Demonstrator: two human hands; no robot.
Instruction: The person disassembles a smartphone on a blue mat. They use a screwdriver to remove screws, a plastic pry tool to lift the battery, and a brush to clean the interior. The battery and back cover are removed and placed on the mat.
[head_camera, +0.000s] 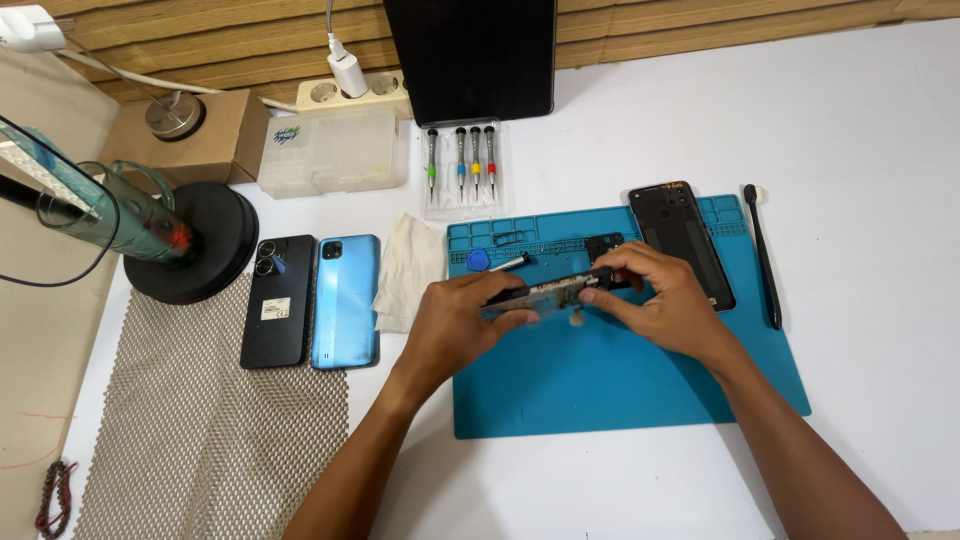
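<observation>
- I'm gripping an opened phone (555, 292) edge-up over the mat (620, 380), left hand (460, 325) and right hand (655, 295) closed on its ends.
- It's probably loose inside; squeezing risks cracking it.

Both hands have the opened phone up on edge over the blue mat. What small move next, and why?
Probably lay the opened phone flat on the blue mat: the left hand and right hand both pinch it, so neither is free for the screwdrivers.

Single head cam, looks down from above, close over blue mat (620, 390), white table (870, 150)
</observation>
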